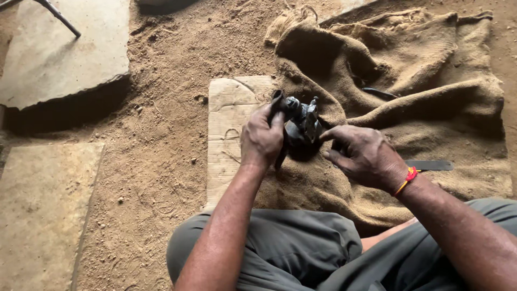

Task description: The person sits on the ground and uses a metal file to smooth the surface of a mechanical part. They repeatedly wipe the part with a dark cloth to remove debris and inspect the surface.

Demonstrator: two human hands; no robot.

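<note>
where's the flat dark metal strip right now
In the head view the flat dark strip lies on the burlap sacking, right of the right hand.

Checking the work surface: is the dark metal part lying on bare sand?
No, the dark metal part sits on burlap sacking, held by both hands.

Location: a rough ground-level workshop, possibly outdoors. Indicators: bare dirt floor (156, 108) scattered with pebbles; flat stone slabs (59, 54) set in the ground; a worn wood plank (229, 118) used as a surface; crumpled burlap sacking (431, 108) spread as a mat; a dark metal strip (431, 165) lying on it.
</note>
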